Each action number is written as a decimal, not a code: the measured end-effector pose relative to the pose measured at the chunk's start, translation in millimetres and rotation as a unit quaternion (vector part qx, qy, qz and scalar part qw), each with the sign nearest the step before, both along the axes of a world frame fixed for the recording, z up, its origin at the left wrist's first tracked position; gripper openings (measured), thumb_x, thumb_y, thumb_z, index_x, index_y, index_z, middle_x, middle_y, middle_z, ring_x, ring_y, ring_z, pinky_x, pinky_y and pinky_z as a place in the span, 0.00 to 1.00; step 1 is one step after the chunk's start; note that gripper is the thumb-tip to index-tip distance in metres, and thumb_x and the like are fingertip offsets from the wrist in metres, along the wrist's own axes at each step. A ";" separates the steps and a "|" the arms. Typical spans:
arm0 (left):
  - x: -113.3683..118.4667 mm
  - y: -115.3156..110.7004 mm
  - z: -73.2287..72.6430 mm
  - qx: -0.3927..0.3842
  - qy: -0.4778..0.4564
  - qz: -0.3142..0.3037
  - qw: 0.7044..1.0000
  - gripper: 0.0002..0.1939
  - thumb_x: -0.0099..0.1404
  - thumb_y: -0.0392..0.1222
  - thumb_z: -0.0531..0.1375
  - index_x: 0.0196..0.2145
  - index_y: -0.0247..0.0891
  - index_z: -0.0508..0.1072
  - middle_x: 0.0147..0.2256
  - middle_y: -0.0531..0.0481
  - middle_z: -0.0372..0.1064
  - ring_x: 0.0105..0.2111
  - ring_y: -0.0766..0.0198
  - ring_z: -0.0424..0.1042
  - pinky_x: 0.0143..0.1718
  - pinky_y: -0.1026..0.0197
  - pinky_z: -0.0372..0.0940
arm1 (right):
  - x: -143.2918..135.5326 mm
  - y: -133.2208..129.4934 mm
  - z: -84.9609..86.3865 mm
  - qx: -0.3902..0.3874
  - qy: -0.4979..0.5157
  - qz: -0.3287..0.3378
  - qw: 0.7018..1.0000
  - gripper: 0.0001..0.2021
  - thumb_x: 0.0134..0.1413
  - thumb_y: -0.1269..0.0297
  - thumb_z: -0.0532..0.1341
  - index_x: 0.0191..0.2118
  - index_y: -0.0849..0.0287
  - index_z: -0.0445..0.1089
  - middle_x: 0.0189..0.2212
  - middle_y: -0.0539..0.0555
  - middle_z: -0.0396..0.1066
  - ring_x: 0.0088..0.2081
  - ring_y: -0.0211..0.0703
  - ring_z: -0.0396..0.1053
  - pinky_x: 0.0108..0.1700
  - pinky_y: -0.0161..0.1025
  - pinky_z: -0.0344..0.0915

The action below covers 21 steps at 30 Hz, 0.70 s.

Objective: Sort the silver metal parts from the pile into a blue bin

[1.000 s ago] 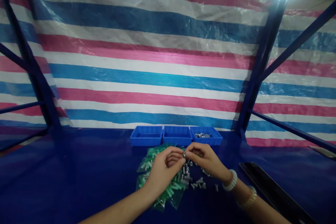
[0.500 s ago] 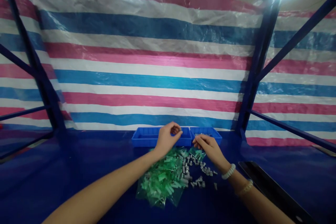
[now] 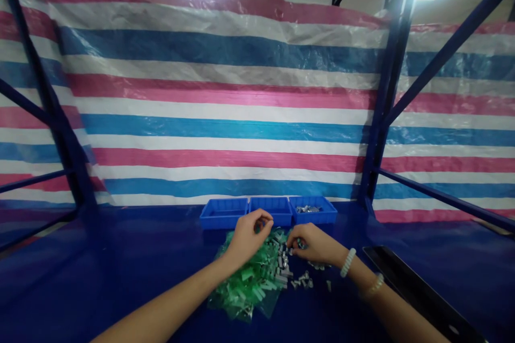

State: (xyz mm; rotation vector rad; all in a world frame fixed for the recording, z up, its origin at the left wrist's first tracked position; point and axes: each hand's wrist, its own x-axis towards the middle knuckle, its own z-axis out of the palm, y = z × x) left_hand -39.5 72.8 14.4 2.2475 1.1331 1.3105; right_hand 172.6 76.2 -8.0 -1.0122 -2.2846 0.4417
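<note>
My left hand [image 3: 252, 231] is over the upper part of a heap of green plastic bags [image 3: 245, 284], its thumb and fingertips pressed together; what they hold, if anything, is too small to tell. Beside it, my right hand [image 3: 309, 241] has its fingers bent in a pinch at the small grey metal parts [image 3: 284, 265]; any piece in the pinch cannot be made out. More loose metal parts [image 3: 303, 281] lie below my right hand.
Behind my hands stand three blue trays: a left one [image 3: 223, 220], a middle one [image 3: 277, 211] and a right one [image 3: 328, 216] containing metal pieces. A black flat object [image 3: 418, 289] lies at the right. Blue rack posts [image 3: 376, 150] rise beside a striped sheet [image 3: 225, 128].
Both hands have come down from the trays, the right one onto the loose metal parts, the left one over the green bags. The camera view has shifted slightly.
</note>
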 end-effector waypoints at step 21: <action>4.6 -44.8 -8.5 -0.167 -0.200 -0.110 0.959 0.06 0.57 0.38 0.63 0.34 0.36 0.73 0.33 0.47 0.75 0.34 0.60 0.76 0.39 0.58 0.70 | -22.5 -36.0 27.8 0.035 0.223 0.030 0.974 0.03 0.50 0.70 0.64 0.33 0.58 0.74 0.27 0.51 0.72 0.30 0.40 0.68 0.34 0.36 0.65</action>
